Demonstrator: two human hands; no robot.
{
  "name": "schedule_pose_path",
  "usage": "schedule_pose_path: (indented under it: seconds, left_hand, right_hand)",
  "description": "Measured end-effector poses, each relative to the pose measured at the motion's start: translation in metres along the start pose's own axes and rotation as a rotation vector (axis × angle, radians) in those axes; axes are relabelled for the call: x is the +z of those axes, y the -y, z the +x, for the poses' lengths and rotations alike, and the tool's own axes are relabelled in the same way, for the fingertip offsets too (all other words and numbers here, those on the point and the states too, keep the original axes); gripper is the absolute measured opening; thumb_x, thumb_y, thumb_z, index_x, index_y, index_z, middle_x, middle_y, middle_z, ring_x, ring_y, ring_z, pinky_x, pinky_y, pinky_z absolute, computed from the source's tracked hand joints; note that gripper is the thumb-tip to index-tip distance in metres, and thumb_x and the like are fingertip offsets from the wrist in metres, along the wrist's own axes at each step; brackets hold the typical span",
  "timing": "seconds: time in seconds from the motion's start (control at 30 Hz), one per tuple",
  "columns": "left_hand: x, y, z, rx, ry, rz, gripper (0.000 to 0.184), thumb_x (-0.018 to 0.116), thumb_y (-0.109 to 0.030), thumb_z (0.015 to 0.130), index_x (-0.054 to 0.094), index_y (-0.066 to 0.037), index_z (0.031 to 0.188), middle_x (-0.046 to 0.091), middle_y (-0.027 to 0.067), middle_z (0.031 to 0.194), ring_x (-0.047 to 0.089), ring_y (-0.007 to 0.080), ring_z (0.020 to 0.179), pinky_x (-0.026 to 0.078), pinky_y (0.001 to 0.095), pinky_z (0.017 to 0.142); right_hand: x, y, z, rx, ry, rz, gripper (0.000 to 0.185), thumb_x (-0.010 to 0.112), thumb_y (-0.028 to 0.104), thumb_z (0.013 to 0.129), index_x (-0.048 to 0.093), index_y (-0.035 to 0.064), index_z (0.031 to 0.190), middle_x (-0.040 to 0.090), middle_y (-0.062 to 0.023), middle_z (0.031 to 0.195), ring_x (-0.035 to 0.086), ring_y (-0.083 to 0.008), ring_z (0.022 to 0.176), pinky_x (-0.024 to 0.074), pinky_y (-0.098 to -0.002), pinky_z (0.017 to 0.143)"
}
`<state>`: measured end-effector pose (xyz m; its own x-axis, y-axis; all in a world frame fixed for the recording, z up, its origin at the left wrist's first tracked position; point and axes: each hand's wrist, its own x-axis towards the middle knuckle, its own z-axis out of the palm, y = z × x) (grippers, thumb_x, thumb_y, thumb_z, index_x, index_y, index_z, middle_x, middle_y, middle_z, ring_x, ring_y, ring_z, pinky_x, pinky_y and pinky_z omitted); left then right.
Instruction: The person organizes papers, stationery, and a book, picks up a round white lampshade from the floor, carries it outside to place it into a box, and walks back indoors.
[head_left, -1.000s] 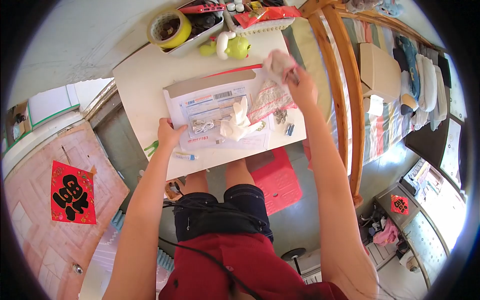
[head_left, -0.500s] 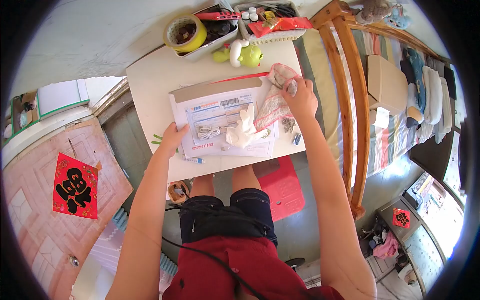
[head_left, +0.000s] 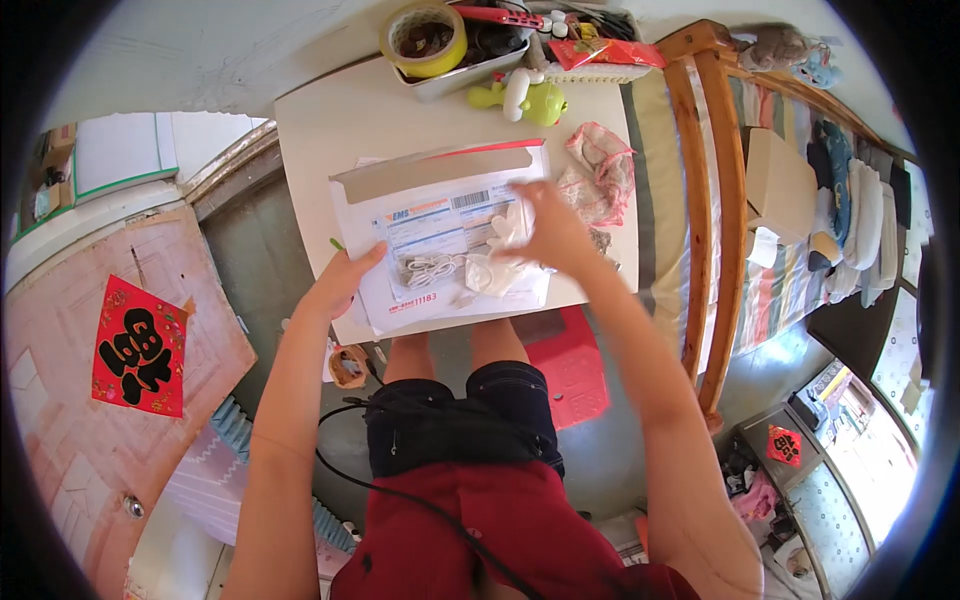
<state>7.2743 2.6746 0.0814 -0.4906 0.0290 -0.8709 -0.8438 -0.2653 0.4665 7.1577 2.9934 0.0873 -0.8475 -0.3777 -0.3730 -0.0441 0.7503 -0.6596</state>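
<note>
A white EMS cardboard envelope [head_left: 400,312] lies on the table with its brown flap towards the back. My left hand [head_left: 345,278] grips its left edge, thumb on top and fingers beneath. On the envelope rest a coiled white cable [head_left: 432,268] and a crumpled white glove [head_left: 490,276]. Over the envelope's right part is my right hand [head_left: 555,238], slightly blurred, fingers apart with nothing visible in them. It partly covers the glove. A pink-and-white cloth [head_left: 607,165] lies crumpled at the right, apart from my hand.
At the back stand a bin with yellow tape [head_left: 425,40] and a basket with a red packet [head_left: 605,52]. A green toy [head_left: 540,103] lies before them. A wooden bed rail [head_left: 715,220] borders the right side; a red stool [head_left: 568,370] stands below.
My right hand has let go of the cloth and moved left over the envelope. The cloth now lies at the table's right side. My left hand stays at the envelope's edge.
</note>
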Motion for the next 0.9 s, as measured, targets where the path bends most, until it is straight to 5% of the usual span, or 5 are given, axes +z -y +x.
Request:
schedule_pose_path:
  seconds: [0.2,0.33,0.73,0.8,0.9]
  left_hand:
    - [0.001,-0.001,-0.033,0.078,0.151,-0.053,0.052,0.06,-0.024,0.093,0.043,0.005,0.132,0.053,0.0147,0.129,0.054,0.0247,0.114,0.045,0.0361,0.096]
    - [-0.006,-0.002,-0.069,0.174,0.09,-0.001,0.05,0.058,-0.021,0.093,0.042,0.006,0.132,0.052,0.0144,0.129,0.053,0.0229,0.115,0.044,0.0348,0.096]
    - [-0.056,-0.016,-0.167,0.488,-0.178,0.347,0.034,0.061,-0.013,0.09,0.055,0.006,0.117,0.062,0.0091,0.111,0.057,0.0145,0.099,0.047,0.0291,0.086]
    - [-0.072,-0.019,-0.172,0.492,-0.179,0.401,0.033,0.061,-0.011,0.09,0.055,0.006,0.118,0.062,0.0082,0.112,0.057,0.015,0.1,0.046,0.0299,0.087]
    - [-0.096,-0.019,-0.167,0.566,-0.109,0.409,0.033,0.061,-0.01,0.09,0.055,0.005,0.119,0.062,0.0071,0.113,0.057,0.0158,0.1,0.045,0.0309,0.089]
  right_hand:
    - [0.078,-0.002,-0.065,-0.067,0.01,-0.013,0.052,0.073,0.018,0.068,0.053,0.0091,0.116,0.049,-0.0176,0.115,0.055,-0.0388,0.101,0.0487,-0.0465,0.083]
    - [0.078,-0.024,-0.065,0.087,-0.301,0.064,0.03,0.062,0.007,0.074,0.059,0.0025,0.103,0.056,-0.019,0.102,0.057,-0.039,0.093,0.0471,-0.0444,0.081]
    - [0.062,-0.008,-0.051,0.324,-0.628,-0.277,0.044,0.069,0.012,0.07,0.059,0.0058,0.112,0.056,-0.0175,0.112,0.057,-0.0357,0.097,0.0456,-0.044,0.086]
    - [0.047,0.015,-0.048,0.048,-0.617,-0.215,0.058,0.078,0.022,0.067,0.055,0.0029,0.117,0.057,-0.0172,0.114,0.057,-0.033,0.095,0.0457,-0.043,0.086]
    - [0.028,0.07,-0.033,0.049,-0.127,0.526,0.062,0.084,0.019,0.066,0.053,0.0024,0.117,0.059,-0.0091,0.105,0.058,-0.0184,0.085,0.0479,-0.0302,0.076]
